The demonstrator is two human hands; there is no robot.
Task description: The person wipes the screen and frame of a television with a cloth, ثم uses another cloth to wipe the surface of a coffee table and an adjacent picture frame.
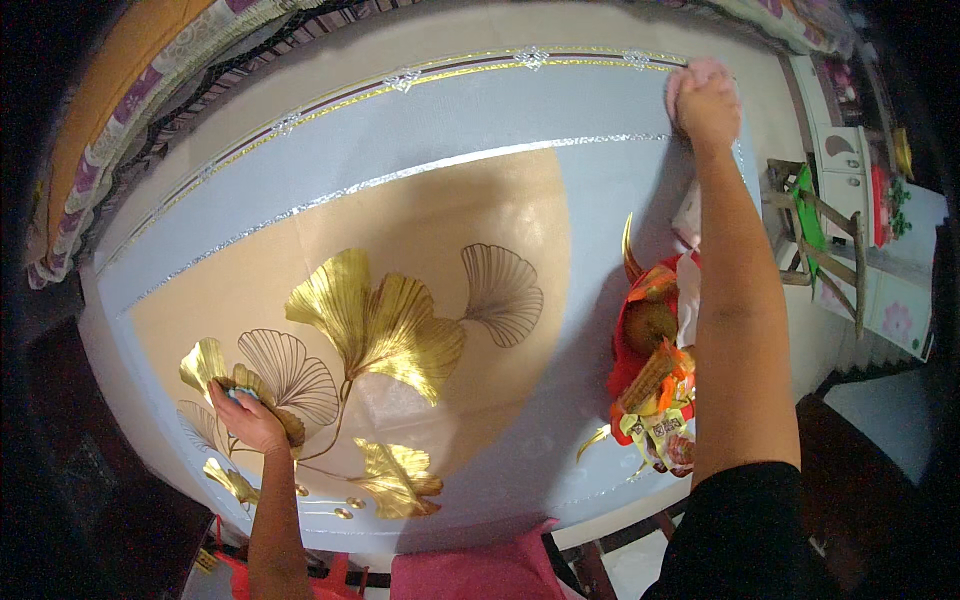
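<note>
Before me lies a tablecloth (615, 180) in grey-blue and tan, printed with gold ginkgo leaves and silvery stripes. At its far right corner, my right hand (709, 109) presses a pink cloth (675, 82) onto the patterned border, arm stretched out. My left hand (251, 420) is low on the left side, over the printed leaves. A small light-blue thing (241, 393) shows at its fingers; most of it is hidden, and its kind cannot be told.
A red dish (621, 375) with gold horn-like parts holds wrapped snacks, partly behind my right forearm. A whitish packet (686, 214) lies beyond it. To the right stand a wooden chair (825, 225) with green cloth and a white cabinet (844, 161). A covered sofa (112, 112) lines the far left.
</note>
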